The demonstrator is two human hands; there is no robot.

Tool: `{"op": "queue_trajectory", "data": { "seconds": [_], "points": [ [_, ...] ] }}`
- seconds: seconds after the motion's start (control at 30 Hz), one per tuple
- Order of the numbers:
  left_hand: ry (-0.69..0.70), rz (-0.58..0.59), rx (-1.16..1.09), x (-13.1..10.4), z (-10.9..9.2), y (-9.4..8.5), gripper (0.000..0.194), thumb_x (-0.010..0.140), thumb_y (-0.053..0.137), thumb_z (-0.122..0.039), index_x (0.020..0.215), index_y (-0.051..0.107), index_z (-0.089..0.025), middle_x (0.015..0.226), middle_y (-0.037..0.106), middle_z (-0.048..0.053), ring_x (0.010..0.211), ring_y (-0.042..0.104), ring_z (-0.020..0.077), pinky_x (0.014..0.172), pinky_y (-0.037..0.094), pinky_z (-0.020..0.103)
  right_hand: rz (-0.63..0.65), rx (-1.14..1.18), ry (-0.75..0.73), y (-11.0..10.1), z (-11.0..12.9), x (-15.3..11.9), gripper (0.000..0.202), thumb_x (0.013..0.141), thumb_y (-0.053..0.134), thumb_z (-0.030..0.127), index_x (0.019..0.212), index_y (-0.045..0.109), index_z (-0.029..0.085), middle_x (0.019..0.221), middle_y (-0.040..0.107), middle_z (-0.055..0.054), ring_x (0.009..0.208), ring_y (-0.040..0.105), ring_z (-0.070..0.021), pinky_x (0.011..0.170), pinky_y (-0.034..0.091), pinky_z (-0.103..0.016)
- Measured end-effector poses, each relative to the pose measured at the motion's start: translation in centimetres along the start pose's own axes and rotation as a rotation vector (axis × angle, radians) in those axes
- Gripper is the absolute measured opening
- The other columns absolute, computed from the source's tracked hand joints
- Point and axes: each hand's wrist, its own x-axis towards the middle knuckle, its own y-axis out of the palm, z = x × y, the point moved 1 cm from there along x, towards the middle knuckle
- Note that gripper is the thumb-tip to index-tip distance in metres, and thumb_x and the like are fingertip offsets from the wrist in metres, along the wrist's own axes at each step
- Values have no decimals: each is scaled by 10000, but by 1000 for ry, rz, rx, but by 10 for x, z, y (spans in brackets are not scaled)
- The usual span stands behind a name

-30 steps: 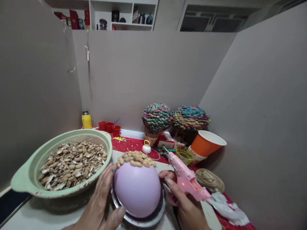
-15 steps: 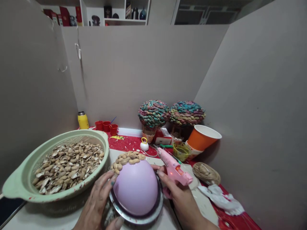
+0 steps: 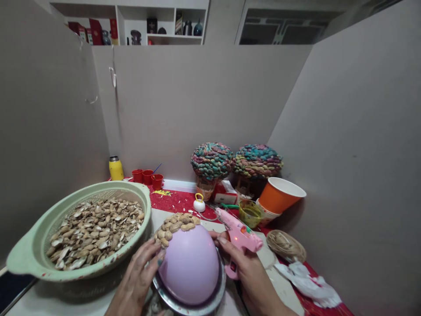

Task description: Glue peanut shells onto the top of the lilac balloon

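clock centred on lilac balloon (image 3: 189, 267), which sits in metal bowl (image 3: 222, 281) at front centre. peanut shells (image 3: 174, 227) cover balloon edge, 10 to 12 o'clock. left hand (image 3: 140, 270) at 9 to 10: fingers loosely spread, tips against lowest shells, thumb by balloon. right hand (image 3: 248, 272) at 3: fingers wrapped round pink glue gun (image 3: 241, 232), nozzle toward 1; index tip near balloon, contact unclear. green colander (image 3: 28, 259) of loose shells at 10; twine coil (image 3: 286, 246) at 3; orange bucket (image 3: 279, 195), tilted, at 2.
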Motion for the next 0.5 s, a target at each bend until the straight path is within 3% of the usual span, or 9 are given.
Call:
{"op": "queue_trajectory", "data": {
  "seconds": [0.17, 0.3, 0.4, 0.5],
  "points": [
    [-41, 62, 21, 5, -11, -7, 573, 979, 420, -371, 1523, 256, -297, 1548, 370, 123, 1444, 325, 323, 1159, 325, 462, 73, -36, 28, -2, 1, 2, 485, 787, 723, 562, 1131, 746, 220, 1197, 705, -83, 1116, 601, -323, 888, 504, -381],
    [-86, 139, 26, 7, -21, -21, 571, 987, 407, -382, 1528, 252, -288, 1582, 333, 124, 1455, 308, 321, 1154, 346, 462, 105, -8, 15, -2, 4, 2, 511, 804, 720, 532, 1196, 712, 204, 1265, 670, -90, 1202, 549, -332, 1039, 397, -428],
    [-142, 147, 25, 7, -31, -37, 599, 966, 447, -400, 1531, 255, -342, 1564, 392, 104, 1435, 355, 342, 1137, 377, 486, 85, -8, 29, -2, 4, 1, 497, 788, 731, 536, 1162, 728, 208, 1252, 677, -91, 1219, 537, -348, 1058, 376, -452],
    [-166, 126, -4, 5, -38, -60, 595, 938, 481, -437, 1506, 307, -410, 1462, 544, 72, 1311, 529, 351, 1040, 498, 482, 47, -27, 35, -3, 4, 1, 499, 752, 751, 549, 1123, 744, 215, 1219, 694, -79, 1203, 551, -353, 1022, 422, -442]
  ]
}}
